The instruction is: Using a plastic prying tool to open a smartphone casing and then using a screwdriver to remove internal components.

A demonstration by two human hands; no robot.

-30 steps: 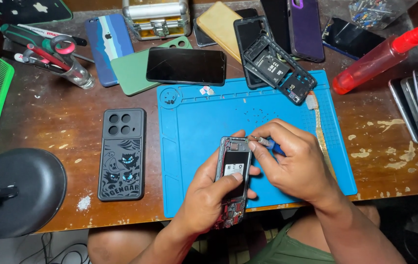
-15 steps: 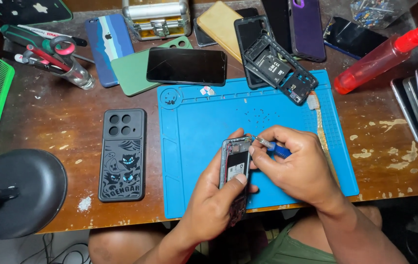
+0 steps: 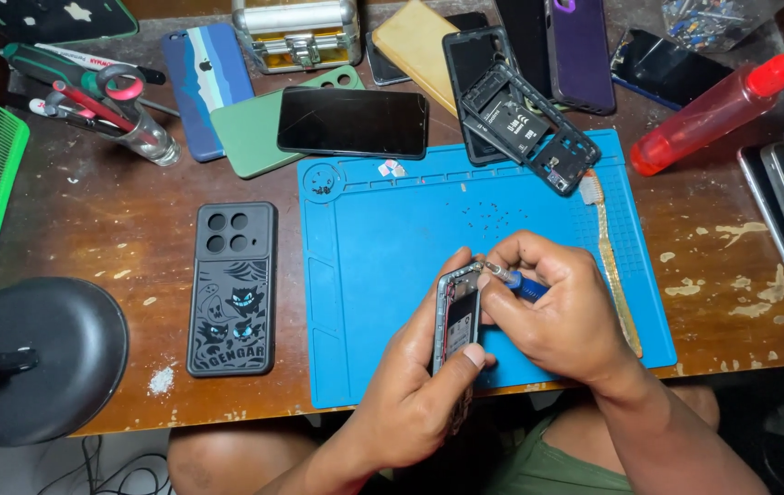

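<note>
Blue mat [image 3: 383, 247], phone [image 3: 457, 321] between hands [image 3: 493, 357]

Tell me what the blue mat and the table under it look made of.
Blue mat: likely silicone or rubber, matte, with moulded compartments along its edges. Table: seems wood, dark brown, its worn finish flaking into pale patches.

Even bright overhead light, soft short shadows, mild glare on dark screens, sharp focus, dim corners
</note>
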